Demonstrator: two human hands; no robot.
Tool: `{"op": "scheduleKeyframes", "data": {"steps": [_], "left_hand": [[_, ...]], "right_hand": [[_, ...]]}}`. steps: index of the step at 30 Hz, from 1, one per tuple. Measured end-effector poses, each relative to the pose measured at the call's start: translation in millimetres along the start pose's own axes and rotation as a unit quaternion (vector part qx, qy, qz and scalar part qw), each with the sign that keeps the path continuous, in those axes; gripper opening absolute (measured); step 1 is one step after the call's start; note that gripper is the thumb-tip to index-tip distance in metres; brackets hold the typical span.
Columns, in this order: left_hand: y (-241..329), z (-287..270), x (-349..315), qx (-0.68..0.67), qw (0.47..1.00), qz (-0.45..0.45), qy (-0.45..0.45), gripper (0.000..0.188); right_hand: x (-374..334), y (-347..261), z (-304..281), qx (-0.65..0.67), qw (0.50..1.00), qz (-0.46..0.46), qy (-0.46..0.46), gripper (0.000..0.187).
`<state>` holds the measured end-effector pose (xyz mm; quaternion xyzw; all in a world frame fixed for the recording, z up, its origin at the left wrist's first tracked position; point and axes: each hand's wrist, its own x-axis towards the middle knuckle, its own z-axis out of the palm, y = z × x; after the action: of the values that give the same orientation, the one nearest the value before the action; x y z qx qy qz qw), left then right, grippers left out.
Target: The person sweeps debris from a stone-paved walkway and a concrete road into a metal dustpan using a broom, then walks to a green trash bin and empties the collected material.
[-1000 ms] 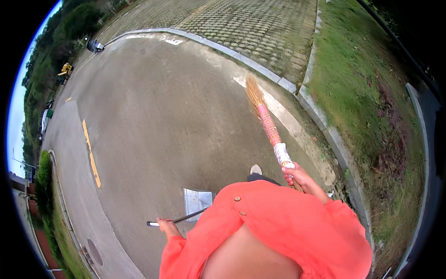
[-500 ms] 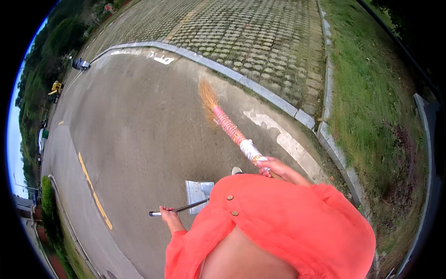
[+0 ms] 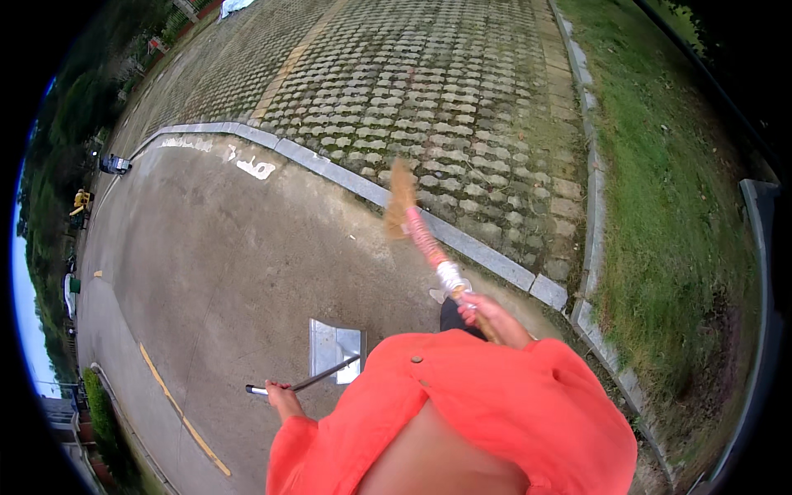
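My right hand [image 3: 487, 316] is wrapped round the handle of a straw broom [image 3: 423, 235], bound in pink and white cord. Its brown bristles point away from me, overlapping the grey kerb in the picture and smeared by motion. On the left, my left hand [image 3: 282, 396] grips the dark pole of a long-handled metal dustpan [image 3: 323, 340]. The silver pan sits low over the pavement, just in front of my body; I cannot tell whether it touches the ground. Part of the pole is close to my orange-red sleeve.
A grey kerb [image 3: 330, 172] divides the paved road [image 3: 214, 272] from perforated grass pavers [image 3: 396, 91]. Grass [image 3: 660, 206] lies on the right behind another kerb. A parked scooter [image 3: 115, 164] and a yellow vehicle [image 3: 81, 200] stand far left. A yellow line [image 3: 177, 404] marks the road.
The broom has swung right and its head now overlaps the kerb. The dustpan and my left hand sit slightly further left. The view has shifted toward the pavers, and a dark-clad leg shows.
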<state>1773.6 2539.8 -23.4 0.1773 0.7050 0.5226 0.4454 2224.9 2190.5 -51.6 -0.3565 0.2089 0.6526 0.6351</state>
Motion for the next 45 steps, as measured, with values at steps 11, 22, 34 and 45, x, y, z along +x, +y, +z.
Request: {"op": "scheduleKeyframes", "data": {"steps": [11, 22, 34, 45], "left_hand": [[51, 397, -46, 0.036, 0.998, 0.039, -0.039, 0.024], [16, 832, -95, 0.135, 0.987, 0.002, -0.091, 0.025], [24, 1216, -214, 0.160, 0.961, 0.045, -0.222, 0.026], [-4, 1602, -439, 0.313, 0.865, 0.115, -0.374, 0.025]], "right_hand": [[-47, -386, -5, -0.052, 0.929, -0.215, 0.296, 0.019], [183, -682, 200, 0.027, 0.986, -0.157, 0.043, 0.022], [457, -950, 216, 0.072, 0.994, -0.010, -0.084, 0.023], [213, -1144, 111, 0.264, 0.907, -0.230, 0.234, 0.021]]}}
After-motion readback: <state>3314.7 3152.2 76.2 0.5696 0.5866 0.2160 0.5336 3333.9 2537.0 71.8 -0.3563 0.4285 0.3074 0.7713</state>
